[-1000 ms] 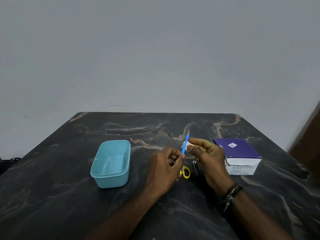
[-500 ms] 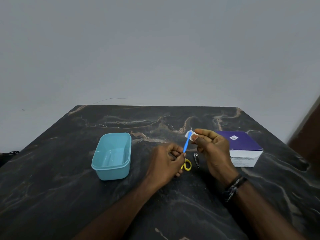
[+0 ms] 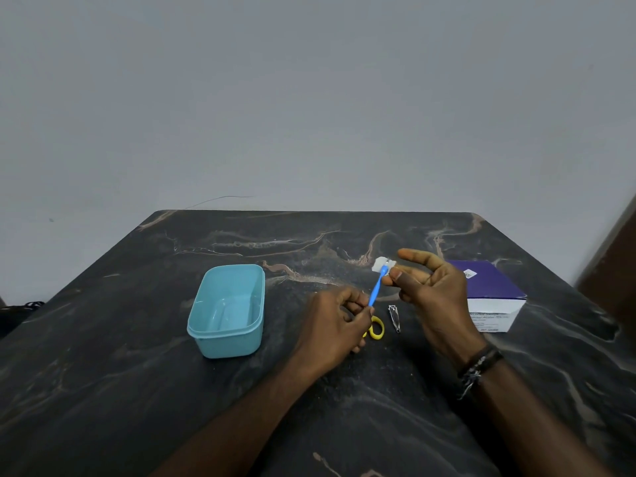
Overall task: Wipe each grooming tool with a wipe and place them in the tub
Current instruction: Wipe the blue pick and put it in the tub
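Right-hand fingers [image 3: 409, 282]: the thumb presses a small white wipe [image 3: 382, 265] against the curled fingers, the wipe folded over the far tip of a slim blue-handled tool [image 3: 375, 290]; the index finger stands out straight above, touching nothing. The right hand [image 3: 433, 297] is raised off the table [image 3: 137, 390], a dark band at its wrist.

Left hand [image 3: 335, 325]: fingers curled round the lower end of the blue handle, thumb side uppermost, so the tool slants up and to the right between the two hands. Its working tip is hidden in the wipe — what kind of tip it is cannot be told.

Handling, as a judgement: the tool looks light, thin and stiff, its plastic handle smooth enough to twist in a loose grip; it is best held low on the handle, as here, leaving the tip free for wiping. The wipe is soft and limp, and needs a pinch rather than a flat press.

Outward: a yellow scissor handle [image 3: 375, 330] shows from under the left hand, and a metal nail clipper [image 3: 394, 318] lies just beside it on the table — both look small, hard and smooth, the clipper likely the slipperier to lift. The light-blue tub [image 3: 227, 342] stands to the left, nothing visible inside. A purple-and-white box [image 3: 495, 304] stands to the right, beyond the right hand.
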`<state>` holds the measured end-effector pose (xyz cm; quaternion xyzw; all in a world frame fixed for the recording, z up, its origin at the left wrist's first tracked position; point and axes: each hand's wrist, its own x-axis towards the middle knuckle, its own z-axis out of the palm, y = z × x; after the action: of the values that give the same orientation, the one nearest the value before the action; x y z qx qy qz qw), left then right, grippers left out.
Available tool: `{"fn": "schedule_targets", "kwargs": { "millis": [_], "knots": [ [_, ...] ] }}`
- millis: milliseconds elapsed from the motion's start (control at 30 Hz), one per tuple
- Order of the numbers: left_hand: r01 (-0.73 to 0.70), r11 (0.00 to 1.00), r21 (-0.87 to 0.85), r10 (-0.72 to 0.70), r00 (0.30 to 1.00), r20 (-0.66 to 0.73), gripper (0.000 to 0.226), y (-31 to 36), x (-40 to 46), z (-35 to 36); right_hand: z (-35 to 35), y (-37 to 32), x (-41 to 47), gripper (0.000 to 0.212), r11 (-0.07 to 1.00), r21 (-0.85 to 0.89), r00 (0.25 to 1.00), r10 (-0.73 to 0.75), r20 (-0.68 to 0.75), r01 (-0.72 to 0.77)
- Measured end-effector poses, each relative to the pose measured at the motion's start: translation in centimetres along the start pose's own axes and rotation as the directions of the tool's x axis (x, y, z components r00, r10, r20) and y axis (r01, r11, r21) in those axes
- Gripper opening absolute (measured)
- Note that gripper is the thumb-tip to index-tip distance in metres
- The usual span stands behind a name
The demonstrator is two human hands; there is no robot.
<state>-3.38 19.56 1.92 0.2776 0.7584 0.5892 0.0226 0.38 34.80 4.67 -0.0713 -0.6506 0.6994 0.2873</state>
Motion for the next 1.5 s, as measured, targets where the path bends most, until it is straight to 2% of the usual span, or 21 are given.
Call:
{"fn": "schedule_targets", "kwargs": {
  "millis": [467, 700, 900, 1100, 1267, 1500],
  "knots": [
    [-0.046, 0.997, 0.066, 0.048, 0.998, -0.029, 0.004, 0.15, -0.03, 0.06, -0.09, -0.07, 0.27, 0.027, 0.991, 0.127, 0.998, 0.039, -0.055, -0.031],
    [-0.084, 0.989, 0.119, 0.088, 0.996, -0.030, 0.008, 0.02, -0.12, -0.08, 0.15, 0.17, 0.19, 0.026, 0.994, 0.099, 0.998, 0.051, -0.025, -0.048],
    [-0.100, 0.990, 0.101, 0.101, 0.995, -0.001, 0.007, -0.12, -0.08, 0.08, 0.22, -0.04, 0.10, 0.026, 0.991, 0.133, 0.996, 0.015, -0.087, -0.004],
    [-0.099, 0.991, 0.091, 0.101, 0.995, -0.010, 0.005, -0.42, -0.01, 0.02, 0.46, 0.16, -0.02, 0.027, 0.992, 0.124, 0.998, 0.042, -0.045, -0.036],
    [-0.107, 0.991, 0.079, 0.107, 0.994, 0.002, 0.007, -0.39, -0.09, 0.11, 0.17, 0.01, 0.07, 0.028, 0.988, 0.152, 0.992, 0.013, -0.123, 0.006],
    [-0.102, 0.992, 0.069, 0.103, 0.995, -0.007, 0.004, -0.42, 0.02, -0.07, 0.57, 0.03, -0.09, 0.027, 0.992, 0.122, 0.995, 0.030, -0.090, -0.019]
  ]
}}
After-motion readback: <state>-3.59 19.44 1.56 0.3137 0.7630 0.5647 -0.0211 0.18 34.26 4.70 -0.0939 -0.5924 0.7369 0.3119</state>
